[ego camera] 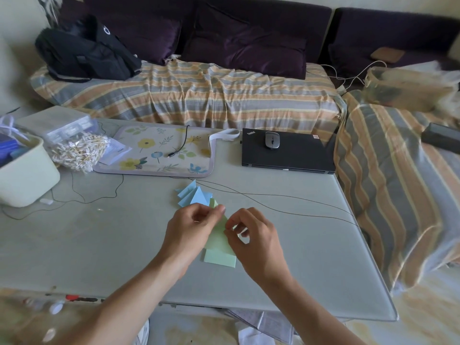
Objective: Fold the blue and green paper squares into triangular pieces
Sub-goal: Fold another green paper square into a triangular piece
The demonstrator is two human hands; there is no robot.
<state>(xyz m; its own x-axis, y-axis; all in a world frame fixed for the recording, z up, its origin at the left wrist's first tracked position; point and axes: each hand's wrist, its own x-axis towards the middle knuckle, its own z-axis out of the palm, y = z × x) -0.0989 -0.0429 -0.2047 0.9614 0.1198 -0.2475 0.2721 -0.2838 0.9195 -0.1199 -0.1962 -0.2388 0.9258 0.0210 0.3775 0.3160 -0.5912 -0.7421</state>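
1. A grey table (298, 257) is seen before a striped-covered sofa (199, 95); a closed laptop (286, 153) and floral mat (161, 150) are set at its far side.
2. A green paper (219, 235) is pinched by the left hand (191, 230) and right hand (254, 235) over a green stack (220, 260); folded blue pieces (191, 195) lie just beyond.
3. Bare tabletop is left on both sides; the near edge lies below the forearms.

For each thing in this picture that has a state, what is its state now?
left hand: pinches the green paper
right hand: pinches the green paper
green paper: held above the table, partly folded
green squares: flat on the table, unfolded
blue pieces: folded, piled
laptop: lid closed
mouse: resting on the laptop
cable plug: unplugged, on the floral mat
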